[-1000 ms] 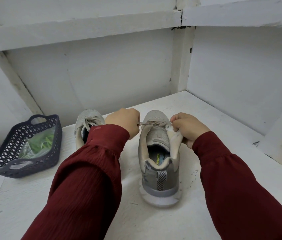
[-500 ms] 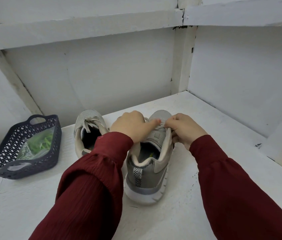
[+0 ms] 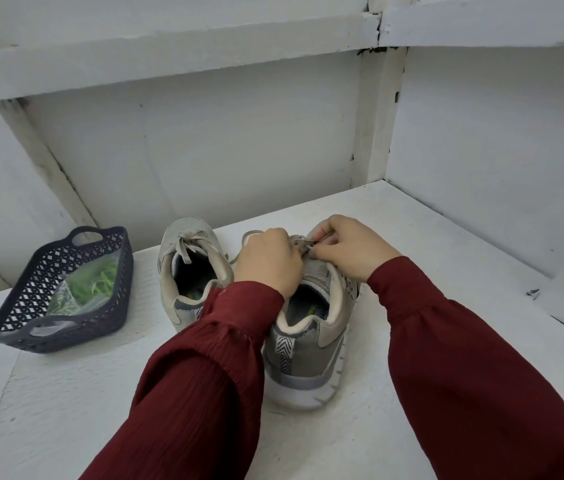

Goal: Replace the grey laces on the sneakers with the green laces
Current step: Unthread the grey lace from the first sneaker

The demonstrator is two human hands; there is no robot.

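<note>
- The near sneaker (image 3: 308, 351) stands upright on the white surface (image 3: 65, 410), heel toward the camera and toe pointing away.
- The left hand (image 3: 268, 259) sits over the tongue of the near sneaker. Its fingers are curled and grip the lace (image 3: 298, 242) at the top eyelets. The back of the hand hides the fingertips.
- The right hand (image 3: 349, 247) meets the left hand above the tongue. Its thumb and forefinger pinch the same grey lace at the knot.
- A loop of the lace projects from the left side of the left hand.
- The far sneaker (image 3: 188, 261) stands upright just left of the near sneaker, heel also toward the camera. The left sleeve (image 3: 204, 375) hides whether the two touch.
- The far lace (image 3: 186, 247), grey, is threaded through the far sneaker and hangs over its tongue.
- The basket (image 3: 62, 337), dark and perforated, stands on the surface left of both sneakers, apart from them.
- A clear bag (image 3: 62, 299) lies in the basket and contains the green laces (image 3: 100, 284).
- Dark red sleeves cover both forearms to the wrists.
</note>
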